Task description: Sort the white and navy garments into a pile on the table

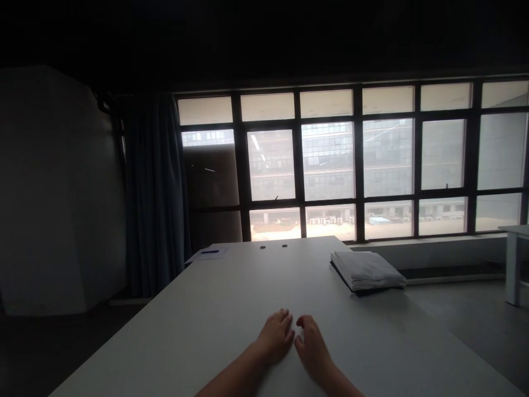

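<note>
Both hands rest flat on a long white table, side by side and almost touching. My left hand lies palm down with its fingers stretched forward and holds nothing. My right hand lies next to it the same way, fingers extended, also holding nothing. A stack of folded white cloth sits on a dark mat at the table's right edge, well beyond the hands.
A sheet of paper with a blue pen lies at the far left corner. Two dark cable holes mark the far end. A large window, a dark curtain and another white table at the right surround the room.
</note>
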A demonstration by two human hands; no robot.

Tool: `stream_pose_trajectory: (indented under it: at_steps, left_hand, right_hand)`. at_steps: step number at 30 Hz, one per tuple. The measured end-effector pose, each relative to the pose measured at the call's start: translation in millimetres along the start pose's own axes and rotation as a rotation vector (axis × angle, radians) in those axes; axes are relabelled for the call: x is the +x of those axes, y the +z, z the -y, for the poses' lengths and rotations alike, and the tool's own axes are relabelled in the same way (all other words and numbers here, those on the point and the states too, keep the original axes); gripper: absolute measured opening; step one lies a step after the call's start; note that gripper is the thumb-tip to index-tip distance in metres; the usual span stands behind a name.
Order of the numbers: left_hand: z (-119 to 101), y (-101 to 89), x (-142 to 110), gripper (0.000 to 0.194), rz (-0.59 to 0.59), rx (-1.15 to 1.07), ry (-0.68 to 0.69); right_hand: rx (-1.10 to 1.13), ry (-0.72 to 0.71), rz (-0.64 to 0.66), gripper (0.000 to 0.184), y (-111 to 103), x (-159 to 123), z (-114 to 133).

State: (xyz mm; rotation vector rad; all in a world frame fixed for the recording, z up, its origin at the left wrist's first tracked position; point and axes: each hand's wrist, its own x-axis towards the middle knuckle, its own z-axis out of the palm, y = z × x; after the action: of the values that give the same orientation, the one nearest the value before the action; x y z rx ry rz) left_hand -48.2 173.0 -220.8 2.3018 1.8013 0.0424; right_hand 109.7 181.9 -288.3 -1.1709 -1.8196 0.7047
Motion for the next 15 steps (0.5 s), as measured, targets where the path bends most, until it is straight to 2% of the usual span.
stream_pose_trajectory:
  at_steps: [5,8,12,15]
  left_hand:
    - [11.7,1.8,-35.1,0.063,0.066,0.019,0.003]
    - [22.7,4.4,-54.3,0.066,0.109,0.043,-0.024]
    - [29.8,7.3,-63.3,0.075,0.184,0.069,-0.041]
    - [28.6,4.1,-62.7,0.077,0.210,0.073,-0.055]
  right_hand:
    - [-0.001,0.001,0.084,0.030,-5.0,-3.0,-1.1]
    - [-0.069,-0.075,0.159,0.033,-16.2,-0.3,-4.1]
    - [-0.372,-0.171,0.201,0.030,-56.3,28.7,-32.6]
    - [-0.526,-0.051,0.111,0.026,-100.9,69.6,-68.7]
